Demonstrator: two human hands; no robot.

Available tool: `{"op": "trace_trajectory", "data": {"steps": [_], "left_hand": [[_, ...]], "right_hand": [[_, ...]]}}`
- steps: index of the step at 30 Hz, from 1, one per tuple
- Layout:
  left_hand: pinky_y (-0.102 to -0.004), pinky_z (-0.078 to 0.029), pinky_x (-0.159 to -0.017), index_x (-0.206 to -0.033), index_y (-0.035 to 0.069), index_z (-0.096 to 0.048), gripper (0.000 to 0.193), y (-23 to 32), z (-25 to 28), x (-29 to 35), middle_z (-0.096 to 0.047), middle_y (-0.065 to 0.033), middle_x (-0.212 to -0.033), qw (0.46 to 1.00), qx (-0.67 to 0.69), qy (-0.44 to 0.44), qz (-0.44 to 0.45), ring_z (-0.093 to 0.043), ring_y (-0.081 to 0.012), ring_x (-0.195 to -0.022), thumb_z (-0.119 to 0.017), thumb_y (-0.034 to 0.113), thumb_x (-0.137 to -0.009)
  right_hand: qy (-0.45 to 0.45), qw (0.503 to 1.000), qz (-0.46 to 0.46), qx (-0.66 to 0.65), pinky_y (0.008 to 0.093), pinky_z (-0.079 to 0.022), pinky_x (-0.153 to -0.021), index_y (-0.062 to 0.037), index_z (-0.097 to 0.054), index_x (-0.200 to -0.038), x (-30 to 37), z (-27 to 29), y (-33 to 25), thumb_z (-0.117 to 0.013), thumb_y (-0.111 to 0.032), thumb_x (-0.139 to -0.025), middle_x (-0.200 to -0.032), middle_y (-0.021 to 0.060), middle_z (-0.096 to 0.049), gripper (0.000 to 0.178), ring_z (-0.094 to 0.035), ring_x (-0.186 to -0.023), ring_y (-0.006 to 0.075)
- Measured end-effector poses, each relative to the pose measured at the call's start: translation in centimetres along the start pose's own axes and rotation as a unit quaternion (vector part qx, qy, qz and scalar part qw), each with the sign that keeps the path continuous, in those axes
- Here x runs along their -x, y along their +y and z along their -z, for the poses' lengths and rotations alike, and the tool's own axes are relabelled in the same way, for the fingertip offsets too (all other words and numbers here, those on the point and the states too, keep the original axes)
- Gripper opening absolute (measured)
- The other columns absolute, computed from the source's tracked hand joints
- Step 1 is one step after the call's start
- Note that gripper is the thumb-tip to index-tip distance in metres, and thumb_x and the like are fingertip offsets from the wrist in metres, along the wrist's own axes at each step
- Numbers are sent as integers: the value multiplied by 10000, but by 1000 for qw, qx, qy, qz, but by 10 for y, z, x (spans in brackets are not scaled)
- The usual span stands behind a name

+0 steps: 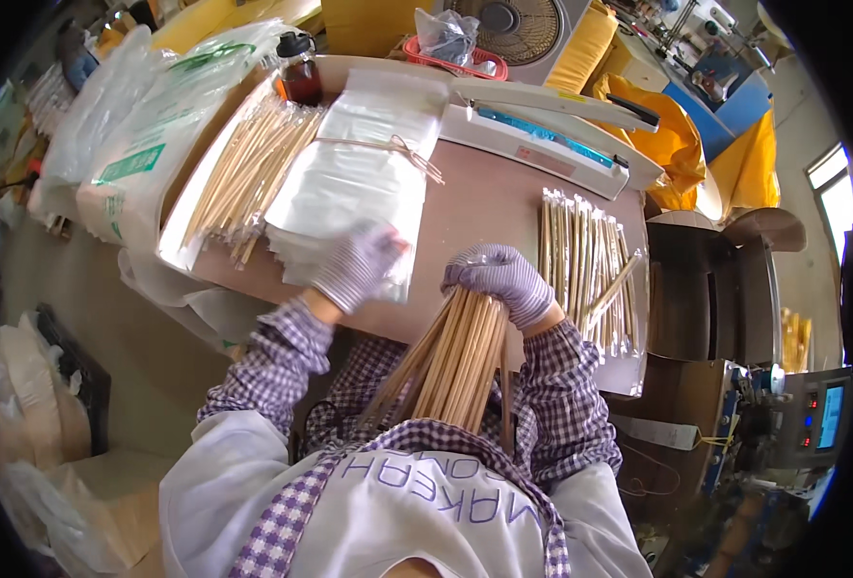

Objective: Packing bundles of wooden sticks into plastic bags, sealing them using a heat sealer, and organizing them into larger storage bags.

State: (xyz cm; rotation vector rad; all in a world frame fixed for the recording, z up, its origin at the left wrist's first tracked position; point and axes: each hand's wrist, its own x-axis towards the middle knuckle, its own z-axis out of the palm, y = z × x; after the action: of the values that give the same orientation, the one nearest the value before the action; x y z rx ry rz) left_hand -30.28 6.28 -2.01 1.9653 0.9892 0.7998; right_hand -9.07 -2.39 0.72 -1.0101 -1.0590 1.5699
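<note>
In a striped glove, my right hand (pixel 505 279) is closed round the top of a bundle of thin wooden sticks (pixel 460 361). The sticks fan out downward toward my lap, against the checked apron. My left hand (pixel 359 265), gloved the same way, is over the lower edge of a stack of clear plastic bags (pixel 349 193); its fingers are smeared by motion, so what they hold cannot be seen. A thin tie runs across the bag stack. To the right lies a row of bagged wooden sticks (pixel 580 260), with one bundle slanting over the others.
More bagged sticks (pixel 253 164) fill a white tray at the left, near a dark bottle (pixel 299 72). A long bag sealer (pixel 547 135) stands at the table's back. Beyond it are a fan (pixel 508 29) and a red basket (pixel 455 60). Machinery with a lit screen (pixel 829 416) is lower right.
</note>
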Motion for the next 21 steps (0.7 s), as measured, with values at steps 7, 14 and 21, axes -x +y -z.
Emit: {"op": "trace_trajectory", "data": {"steps": [7,14,21], "left_hand": [[-293,-423,-555,-713,31,-595,200,-65,57,-45,-531,-83,-701,978,-203,0,-55,-516,-179,-586,-683,210,-702],[-202,-412,-514,-865,23,-607,207,27,29,-21,-551,12,-650,916,382,-57,108,-490,-83,-556,-582,227,-837],[-188,-422,-516,-923,0,-569,243,28,30,1,-580,-32,-707,944,315,-14,97,-508,-75,-554,-551,232,-856]], "right_hand": [[-16,1000,3,3,313,-447,-861,23,-641,-805,-33,-8,29,-554,20,-680,-872,125,-639,153,-589,-887,225],[-75,996,10,40,253,-435,-766,5,-640,-855,-40,-18,27,-683,-205,-732,-816,56,-628,247,-567,-803,134],[10,987,-93,128,236,-463,-660,-7,-649,-804,-47,-40,20,-667,-166,-734,-765,56,-635,175,-578,-703,118]]}}
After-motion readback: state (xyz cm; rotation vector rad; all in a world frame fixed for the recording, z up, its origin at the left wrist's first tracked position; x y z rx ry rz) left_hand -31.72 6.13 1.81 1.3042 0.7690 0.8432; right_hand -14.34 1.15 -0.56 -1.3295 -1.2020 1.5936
